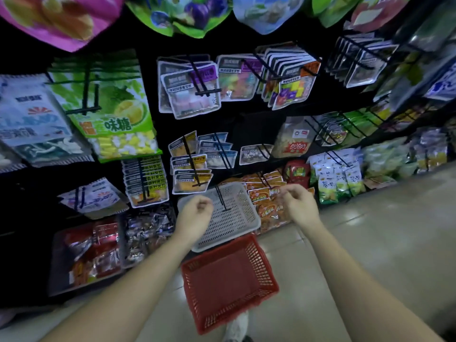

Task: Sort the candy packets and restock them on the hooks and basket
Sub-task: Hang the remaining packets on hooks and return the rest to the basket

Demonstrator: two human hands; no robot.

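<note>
A black rack carries candy packets on hooks: yellow packets [191,169], blue ones [217,150] and clear bags of coloured sweets [237,80]. Low on the rack sits a white perforated basket [237,218] with nothing in it, and a bare black hook [220,198] sticks out over it. Below it on the floor stands a red basket [229,280], also with nothing in it. My left hand [196,211] hovers over the white basket's left edge with loosely curled fingers, holding nothing. Over the orange packets [267,203], my right hand [297,201] hangs the same way.
Trays of red packets [93,248] and silver wrapped sweets [145,230] sit at the lower left. Big bags hang at the left, among them a green durian candy bag [116,114]. Green and white snack bags [338,178] line the lower right. Beige tiled floor [370,230] lies to the right.
</note>
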